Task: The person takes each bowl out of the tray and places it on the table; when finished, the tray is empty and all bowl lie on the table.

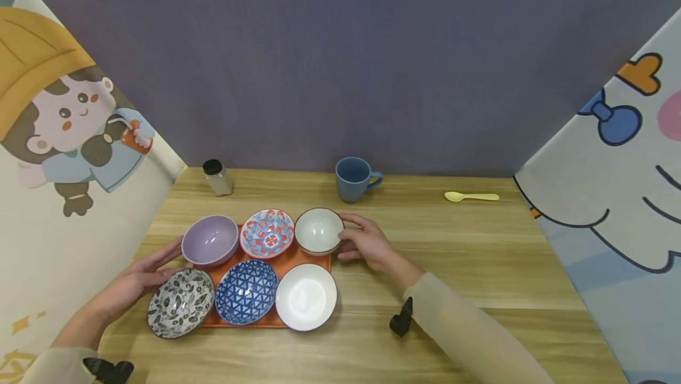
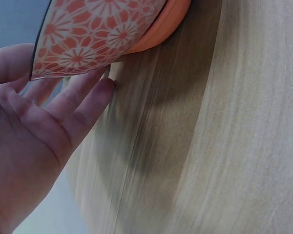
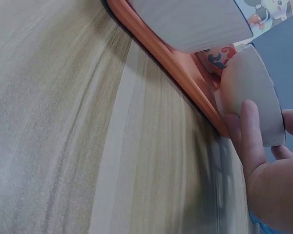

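Several bowls stand in two rows on an orange tray. My right hand grips the white bowl with a thin dark rim at the tray's back right corner; in the right wrist view, fingers press its outer wall. At the left end, my left hand has its thumb by the rim of the black-and-white leaf-patterned bowl, red with white flowers outside. Its other fingers are extended beneath and beside it, near the purple bowl.
Between them sit a red-and-blue patterned bowl, a blue triangle-patterned bowl and a plain white bowl. Behind the tray stand a black-capped jar and a blue mug. A yellow spoon lies at the back right.
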### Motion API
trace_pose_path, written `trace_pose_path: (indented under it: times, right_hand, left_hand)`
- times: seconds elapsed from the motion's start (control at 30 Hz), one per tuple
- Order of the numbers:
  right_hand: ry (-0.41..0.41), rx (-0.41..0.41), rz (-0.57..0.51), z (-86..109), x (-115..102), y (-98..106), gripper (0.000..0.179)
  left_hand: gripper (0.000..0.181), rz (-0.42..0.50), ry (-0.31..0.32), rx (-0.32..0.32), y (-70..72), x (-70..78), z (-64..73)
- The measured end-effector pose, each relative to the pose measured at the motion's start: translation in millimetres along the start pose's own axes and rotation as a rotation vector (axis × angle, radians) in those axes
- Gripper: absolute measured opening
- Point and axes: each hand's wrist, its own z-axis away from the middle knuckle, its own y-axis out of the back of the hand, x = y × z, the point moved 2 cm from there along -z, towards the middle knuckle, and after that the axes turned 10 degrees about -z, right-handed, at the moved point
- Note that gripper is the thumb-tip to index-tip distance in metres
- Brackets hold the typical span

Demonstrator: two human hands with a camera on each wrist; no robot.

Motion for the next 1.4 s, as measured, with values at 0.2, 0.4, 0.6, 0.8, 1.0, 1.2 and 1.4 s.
trace_pose_path:
  times: [0.2,0.4,0.6,0.8,1.0,1.2,1.4]
  right_hand:
    - [0.001,0.032,-0.019,2.4,-1,4,0.063]
    - [0.013,0.061,-0.035,5.8,-4,11,0.061]
    - [0.031,0.074,-0.059,10.1,-10,19,0.062]
    - [0.043,0.105,-0.081,16.4,-20,28,0.061]
    - [0.052,0.118,-0.098,22.3,-26,41,0.063]
    - [0.065,0.135,-0.107,32.1,-33,56,0.065]
    - [0.079,0.147,-0.103,46.0,-41,74,0.067]
  left_hand:
    - [0.067,0.003,-0.023,-0.041,-0.4,4.2,-0.3]
    - [0.064,-0.021,-0.030,-0.077,0.1,6.9,-1.3]
    - [0.064,-0.055,-0.014,-0.110,0.9,7.2,-3.4]
    - [0.063,-0.055,0.006,-0.115,2.9,8.5,-4.6]
    - [0.060,-0.108,0.104,0.002,1.0,10.7,-7.0]
    - [0.057,-0.154,0.163,0.110,1.1,12.7,-19.6]
    - [0.062,-0.194,0.258,0.187,2.6,16.1,-33.2]
